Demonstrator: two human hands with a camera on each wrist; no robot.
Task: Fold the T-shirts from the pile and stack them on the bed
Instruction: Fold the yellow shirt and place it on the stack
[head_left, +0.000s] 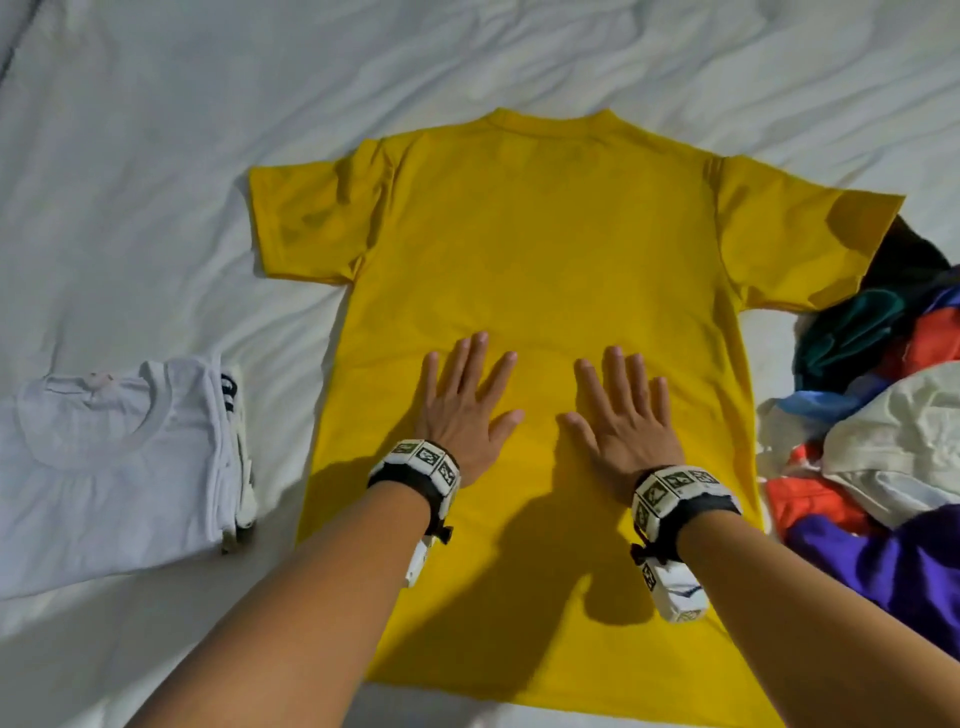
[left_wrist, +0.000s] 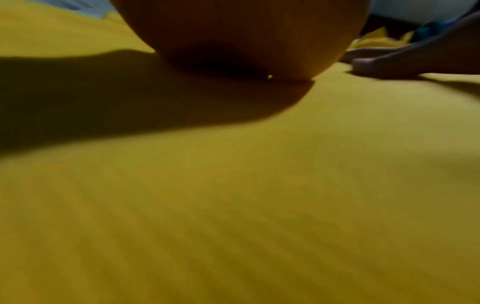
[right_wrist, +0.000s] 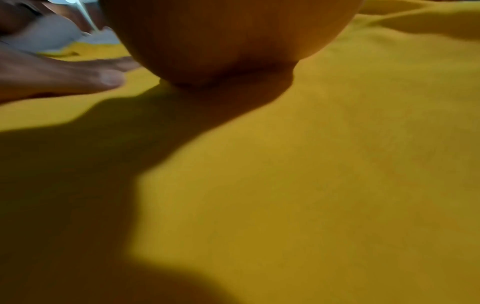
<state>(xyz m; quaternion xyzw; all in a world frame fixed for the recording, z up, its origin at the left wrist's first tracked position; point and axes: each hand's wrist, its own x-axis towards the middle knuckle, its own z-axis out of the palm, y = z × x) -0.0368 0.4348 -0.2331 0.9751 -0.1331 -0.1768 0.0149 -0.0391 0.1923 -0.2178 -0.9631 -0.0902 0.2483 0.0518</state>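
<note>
Yellow T-shirt (head_left: 545, 249) pressed flat mid-bed by left hand (head_left: 462, 410) and right hand (head_left: 623, 415), fingers spread, nothing gripped; right sleeve (head_left: 800, 244) overlaps pile (head_left: 883, 415) at bed's right edge, may be snagged when folded

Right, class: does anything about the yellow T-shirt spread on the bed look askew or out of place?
Mostly no: the yellow cotton T-shirt lies flat under both open hands. Only its right sleeve overlaps the heap of unfolded coloured clothes, with its far corner turned under.

We seem to be in a bedroom at home: a bed (head_left: 156, 130) under rumpled white sheets, strewn with clothes (head_left: 883, 415).
</note>
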